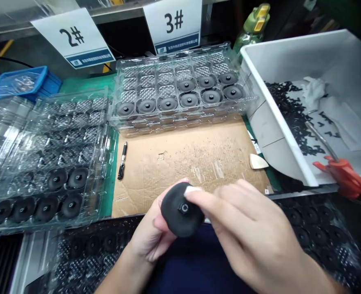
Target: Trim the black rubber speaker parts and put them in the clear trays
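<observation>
My left hand (156, 230) holds a black, rounded disc-like part (180, 222) by its edge, above the near edge of a cardboard sheet (180, 163). A small raised hub with a ring-shaped top stands out from the disc's face. My right hand (248, 224) is closed at the disc's right side. Its index finger presses on the face just above the hub, with a white covering or nail at the tip. The right thumb is partly hidden behind the disc. Similar black discs sit in a clear tray (183, 116) beyond the cardboard.
Another clear tray (88, 163) with black discs lies left. A pen (123, 161) and a cream-coloured wedge (258, 161) rest on the cardboard. At right, a white bin (275, 118) holds small black pieces; a red-handled tool (346, 173) lies over its edge. A blue basket (50, 83) stands back left.
</observation>
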Tool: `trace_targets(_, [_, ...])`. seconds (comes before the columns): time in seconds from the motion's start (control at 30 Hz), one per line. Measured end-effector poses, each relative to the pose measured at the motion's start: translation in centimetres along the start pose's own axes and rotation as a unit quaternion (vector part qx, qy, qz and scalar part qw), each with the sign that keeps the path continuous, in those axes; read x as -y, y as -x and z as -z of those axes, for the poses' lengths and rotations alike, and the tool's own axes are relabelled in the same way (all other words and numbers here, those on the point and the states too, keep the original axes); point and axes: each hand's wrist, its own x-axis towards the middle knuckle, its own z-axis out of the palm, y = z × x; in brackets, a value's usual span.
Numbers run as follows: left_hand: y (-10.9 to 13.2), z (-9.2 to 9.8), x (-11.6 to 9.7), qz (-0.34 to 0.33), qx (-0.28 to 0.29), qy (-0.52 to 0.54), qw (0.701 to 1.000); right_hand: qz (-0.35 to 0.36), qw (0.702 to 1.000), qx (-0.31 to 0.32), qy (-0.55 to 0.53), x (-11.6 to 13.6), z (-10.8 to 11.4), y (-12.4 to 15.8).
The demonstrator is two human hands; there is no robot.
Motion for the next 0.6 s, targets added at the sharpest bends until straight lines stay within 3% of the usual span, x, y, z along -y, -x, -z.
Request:
trace_targets(0.1, [0.1,0.1,0.1,0.007,0.013,0.017,1.0,0.042,0.996,0.009,-0.076,-1.5,-0.2,-0.9])
trace_targets(0.2, [0.4,0.1,-0.1,0.018,0.017,0.033,0.999,-0.084,0.983,-0.02,-0.161,-3.9,-1.6,-0.3])
trace_targets(0.3, [0.4,0.2,-0.1,0.024,0.034,0.05,0.998,-0.222,0.966,-0.047,-0.127,-6.9,-5.0,2.4])
trace_targets(0.43, [-0.2,0.1,0.4,0.033,0.05,0.058,0.997,-0.248,0.963,0.007,-0.105,-9.7,-8.8,5.8])
trace_targets(0.5, [-0.4,-0.1,0.5,0.04,0.049,0.051,0.997,-0.262,0.96,-0.006,-0.1,-9.6,-8.3,5.9])
trace_targets(0.6, [-0.5,-0.7,0.7,0.042,0.041,0.033,0.998,-0.262,0.959,-0.066,-0.089,-7.1,-4.5,3.7])
